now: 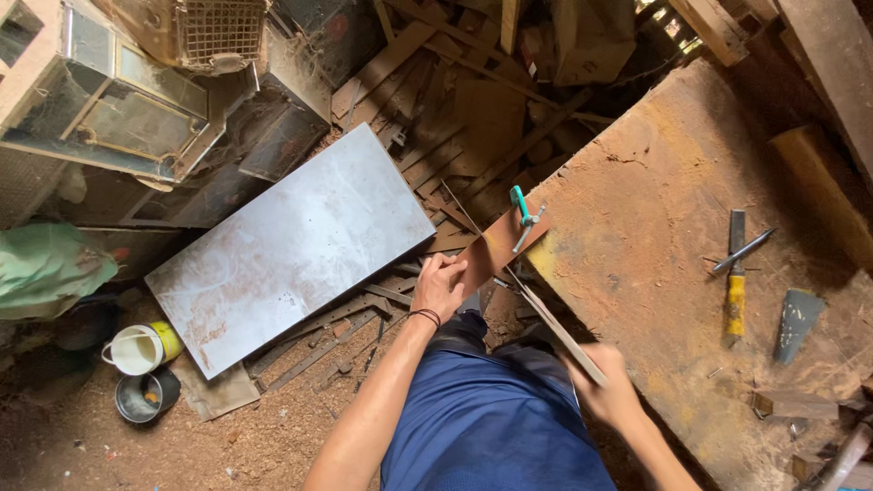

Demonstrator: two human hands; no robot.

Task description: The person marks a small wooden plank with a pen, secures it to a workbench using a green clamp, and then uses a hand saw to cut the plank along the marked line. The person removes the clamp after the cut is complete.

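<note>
My left hand (438,284) grips the near end of a flat brown wooden piece (496,247) that sticks out over the edge of a sawdust-covered workbench (655,209). A teal-handled clamp (524,215) pins the piece to the bench corner. My right hand (607,389), blurred by motion, is closed on the handle end of a thin hand saw (555,327). The blade runs up along the bench edge towards the clamped piece. A dark band circles my left wrist.
A yellow-handled chisel (735,289), a slim metal tool (744,250) and a grey wedge (798,320) lie on the bench. A grey metal sheet (291,241) rests on scrap wood. On the floor to the left are a white cup (136,350), a dark tin (142,398) and a green cloth (45,268).
</note>
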